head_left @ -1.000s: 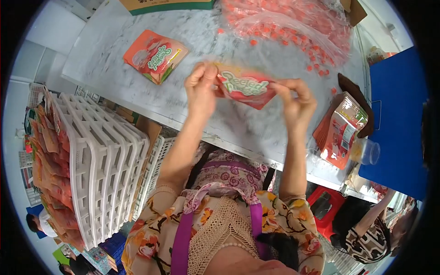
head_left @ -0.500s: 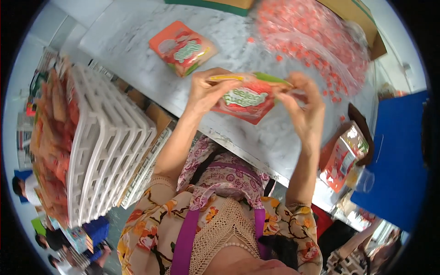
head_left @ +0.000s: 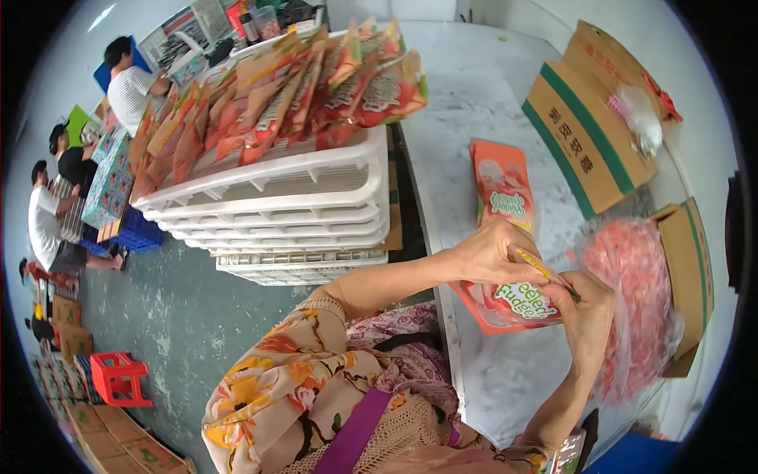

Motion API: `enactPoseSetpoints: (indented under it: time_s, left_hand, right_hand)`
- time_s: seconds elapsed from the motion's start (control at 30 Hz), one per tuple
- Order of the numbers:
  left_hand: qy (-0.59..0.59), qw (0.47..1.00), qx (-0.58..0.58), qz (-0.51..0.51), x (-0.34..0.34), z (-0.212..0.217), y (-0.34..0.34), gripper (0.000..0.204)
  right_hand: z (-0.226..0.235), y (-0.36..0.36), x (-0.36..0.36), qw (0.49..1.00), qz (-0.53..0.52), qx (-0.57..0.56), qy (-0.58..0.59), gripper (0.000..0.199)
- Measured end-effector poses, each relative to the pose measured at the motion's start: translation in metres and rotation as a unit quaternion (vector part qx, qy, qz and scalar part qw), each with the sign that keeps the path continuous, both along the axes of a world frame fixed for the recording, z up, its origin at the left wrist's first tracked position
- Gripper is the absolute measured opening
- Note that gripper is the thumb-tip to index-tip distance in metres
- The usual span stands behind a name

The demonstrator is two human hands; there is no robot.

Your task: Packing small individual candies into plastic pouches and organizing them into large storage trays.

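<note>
A red candy pouch (head_left: pixel 505 310) with a strawberry-like print and pale green lettering is held over the table in both hands. My left hand (head_left: pixel 496 249) pinches its top edge at one corner. At the other corner my right hand (head_left: pixel 588 310) has the same edge between thumb and fingers. Whether the pouch's mouth is sealed cannot be made out. Beyond my left hand, another pouch (head_left: pixel 502 180) of the same kind lies flat on the marbled tabletop (head_left: pixel 454 103). A large clear bag of red wrapped candies (head_left: pixel 632 300) rests to the right of my hands.
At left stands a stack of white plastic crates (head_left: pixel 268 193), its top one loaded with filled pouches (head_left: pixel 292 103). Cardboard boxes (head_left: pixel 580 134) stand along the table's far side. Several people are at work in the background, one in a striped shirt (head_left: pixel 136 95). A red stool (head_left: pixel 120 379) is on the floor.
My view has swung left, bringing the crates and the background people into sight. Both hands still hold the pouch; they have come closer together along its top edge.
</note>
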State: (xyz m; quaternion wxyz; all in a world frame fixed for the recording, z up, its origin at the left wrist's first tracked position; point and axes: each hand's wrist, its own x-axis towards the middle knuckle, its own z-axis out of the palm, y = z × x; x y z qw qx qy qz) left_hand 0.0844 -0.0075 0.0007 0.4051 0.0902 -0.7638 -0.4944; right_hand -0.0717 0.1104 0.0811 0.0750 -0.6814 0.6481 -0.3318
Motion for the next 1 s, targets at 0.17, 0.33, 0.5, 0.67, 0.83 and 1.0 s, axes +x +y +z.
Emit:
enactPoseSetpoints:
  time_s: [0.17,0.33,0.5,0.67,0.83,1.0]
  left_hand:
    - [0.035,0.997,-0.058,0.04,0.015,0.041,-0.007,0.013]
    - [0.08,0.993,-0.058,0.071,0.041,0.06,-0.009,0.013]
    - [0.042,0.984,-0.128,0.117,0.071,0.107,-0.028,0.011]
    - [-0.138,0.976,-0.139,0.097,0.075,0.203,-0.073,0.019]
    - [-0.201,0.974,-0.101,-0.027,0.087,0.247,-0.229,0.039]
    - [-0.51,0.752,-0.409,0.08,0.146,0.194,-0.386,0.052]
  right_hand:
    - [0.029,-0.016,0.003,0.995,0.064,-0.013,0.08,0.029]
    - [0.049,-0.031,0.024,0.986,0.117,-0.061,0.1,0.033]
    - [0.09,-0.054,0.031,0.981,0.155,-0.039,0.106,0.029]
    - [0.119,-0.095,0.014,0.992,0.121,-0.023,-0.002,0.028]
    - [0.153,-0.164,-0.003,0.996,0.074,-0.007,-0.039,0.026]
    - [0.157,-0.241,-0.015,0.99,0.029,0.026,-0.134,0.033]
